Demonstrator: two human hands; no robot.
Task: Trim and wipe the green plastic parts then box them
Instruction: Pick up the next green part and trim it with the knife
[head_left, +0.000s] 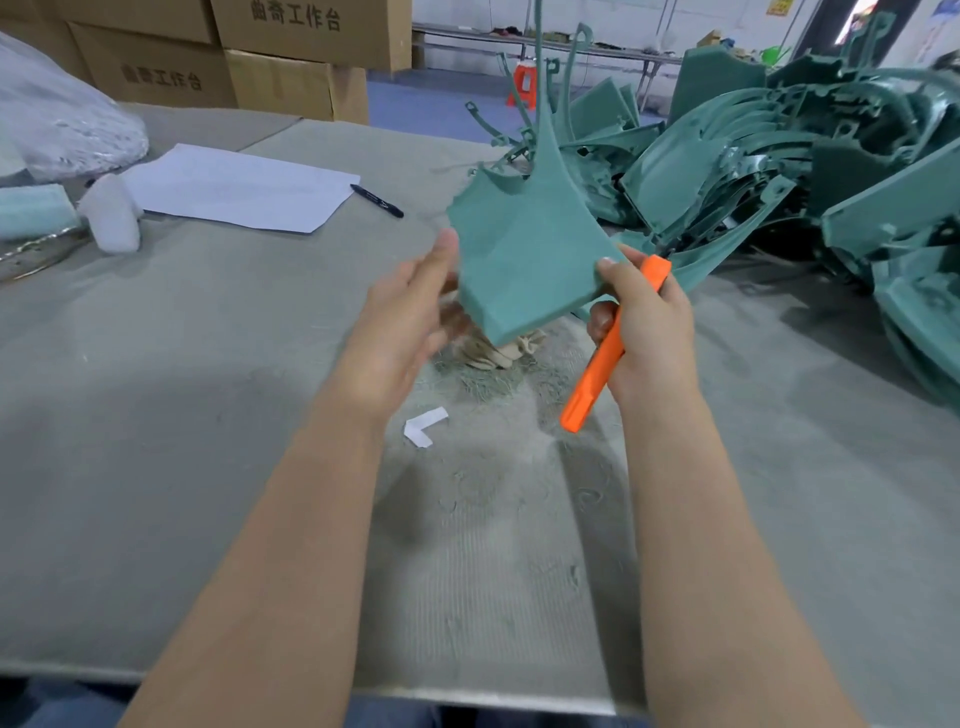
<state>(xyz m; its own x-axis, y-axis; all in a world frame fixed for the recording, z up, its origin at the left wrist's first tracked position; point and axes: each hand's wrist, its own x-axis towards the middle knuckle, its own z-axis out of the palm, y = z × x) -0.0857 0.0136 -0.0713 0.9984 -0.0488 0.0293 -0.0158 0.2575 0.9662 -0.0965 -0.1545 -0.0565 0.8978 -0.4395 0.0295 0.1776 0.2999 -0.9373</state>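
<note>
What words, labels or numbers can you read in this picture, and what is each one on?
"曲奇工作台": on the upper cardboard box.
"曲奇工作台": on the lower cardboard box, left of it.
Yellow sign at the top edge: too blurred to read.
Black pen: marking too small to read.
White sheet: nothing legible.

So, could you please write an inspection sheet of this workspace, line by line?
Surface: grey table, shavings near the middle.
Job's things: green part held up; pile of green parts at right; orange trimming tool.
Clutter: paper sheet, black pen, paper scrap.
Grippers: right hand grips the tool and pinches the part; left hand at its edge, grip unclear.
Cables: nothing seen.
Surroundings: cardboard boxes behind.
</note>
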